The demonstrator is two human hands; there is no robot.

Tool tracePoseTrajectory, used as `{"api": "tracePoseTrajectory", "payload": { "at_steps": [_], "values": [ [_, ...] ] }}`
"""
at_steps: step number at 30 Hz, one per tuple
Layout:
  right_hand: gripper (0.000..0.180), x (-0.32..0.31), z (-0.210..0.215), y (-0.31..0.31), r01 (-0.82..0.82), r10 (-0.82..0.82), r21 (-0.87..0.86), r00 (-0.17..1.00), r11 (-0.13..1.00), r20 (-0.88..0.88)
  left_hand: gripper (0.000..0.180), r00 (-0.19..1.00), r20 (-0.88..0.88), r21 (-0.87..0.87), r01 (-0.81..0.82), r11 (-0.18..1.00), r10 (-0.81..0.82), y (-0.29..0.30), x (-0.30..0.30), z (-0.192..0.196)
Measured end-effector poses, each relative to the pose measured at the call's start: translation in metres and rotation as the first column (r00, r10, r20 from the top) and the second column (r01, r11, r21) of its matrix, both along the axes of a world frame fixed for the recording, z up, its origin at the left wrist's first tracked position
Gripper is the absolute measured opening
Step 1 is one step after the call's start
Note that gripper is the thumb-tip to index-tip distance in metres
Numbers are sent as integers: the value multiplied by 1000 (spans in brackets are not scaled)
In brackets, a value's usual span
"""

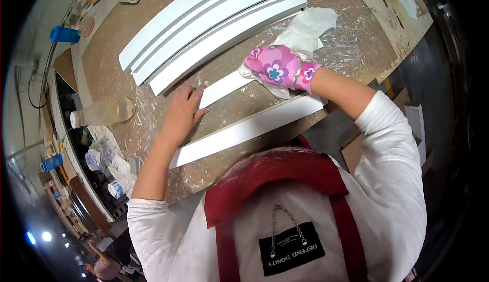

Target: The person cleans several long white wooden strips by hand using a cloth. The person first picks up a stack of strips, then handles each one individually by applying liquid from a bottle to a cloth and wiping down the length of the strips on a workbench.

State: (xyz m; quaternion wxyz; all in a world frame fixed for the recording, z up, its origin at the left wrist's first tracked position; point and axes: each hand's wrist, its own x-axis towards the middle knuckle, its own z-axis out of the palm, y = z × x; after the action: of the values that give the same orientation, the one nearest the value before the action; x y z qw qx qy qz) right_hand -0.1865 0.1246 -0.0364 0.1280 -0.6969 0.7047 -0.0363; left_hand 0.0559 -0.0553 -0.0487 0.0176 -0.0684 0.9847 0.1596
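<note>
A narrow white strip (224, 87) lies on the worktable between my hands. My bare left hand (182, 110) grips its left end, fingers along the far edge and thumb along the near edge. My right hand (277, 67), in a pink flowered glove, is closed on a white cloth (307, 27) and presses it onto the strip's right part. The cloth covers that end of the strip. Closer to me, a second white strip (249, 133) lies roughly parallel. Beyond my hands, several curved white strips (214, 32) lie side by side.
The brown worktable (351, 52) is smeared with white. A cloudy plastic bottle (107, 113) lies on its side at the left, near a white tub (120, 187) and crumpled plastic (99, 154). A blue container (64, 34) stands far left. Another person (104, 264) is at the lower left.
</note>
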Motion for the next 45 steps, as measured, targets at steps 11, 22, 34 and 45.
{"api": "tracePoseTrajectory", "payload": {
  "at_steps": [11,22,34,45],
  "values": [
    [19,-175,-2,150,562,-572,-157,820,812,-25,67,958,13,88,-285,954,285,-16,35,15],
    [9,38,-19,-36,-239,248,-195,969,951,22,41,929,-11,444,-326,834,369,-39,83,-21],
    [16,95,-39,-97,-347,347,-17,933,938,96,35,964,-10,326,-249,912,267,-47,87,-16],
    [14,160,-26,-128,-288,322,-173,922,942,215,38,966,-99,368,-186,911,237,-51,80,-17]
  ]
}}
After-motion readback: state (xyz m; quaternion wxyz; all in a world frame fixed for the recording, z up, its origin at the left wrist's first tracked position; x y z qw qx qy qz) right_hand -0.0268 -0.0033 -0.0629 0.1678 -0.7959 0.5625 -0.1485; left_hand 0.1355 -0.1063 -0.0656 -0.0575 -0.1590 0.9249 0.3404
